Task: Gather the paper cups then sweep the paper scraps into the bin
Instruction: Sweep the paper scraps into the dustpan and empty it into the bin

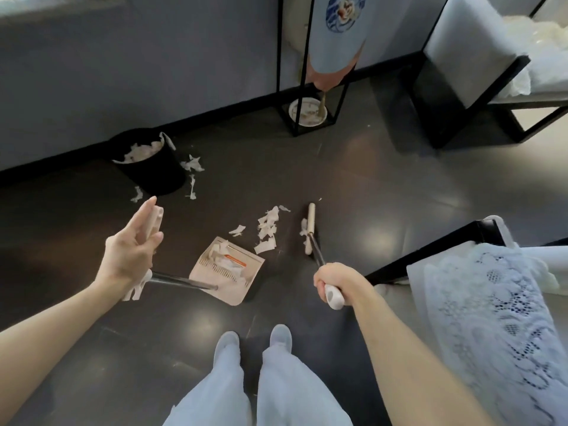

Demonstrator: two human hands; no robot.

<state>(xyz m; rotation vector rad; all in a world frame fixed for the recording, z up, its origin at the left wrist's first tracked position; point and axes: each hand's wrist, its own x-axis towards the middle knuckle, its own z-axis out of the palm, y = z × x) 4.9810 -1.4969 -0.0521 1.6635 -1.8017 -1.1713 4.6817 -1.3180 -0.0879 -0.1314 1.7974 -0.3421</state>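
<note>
Paper scraps (267, 232) lie on the dark floor (384, 195) between a dustpan (227, 272) and a broom (311, 222), some already in the pan. The left hand (129, 256) pinches the dustpan's handle between thumb and nearly straight fingers. The right hand (332, 279) is clenched round the broom's handle. More scraps fill and ring the black bin (153, 170) near the wall.

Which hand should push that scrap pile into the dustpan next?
The right hand: it grips the broom, whose head sits right beside the scraps, opposite the dustpan. The left hand holds the dustpan's handle.
</note>
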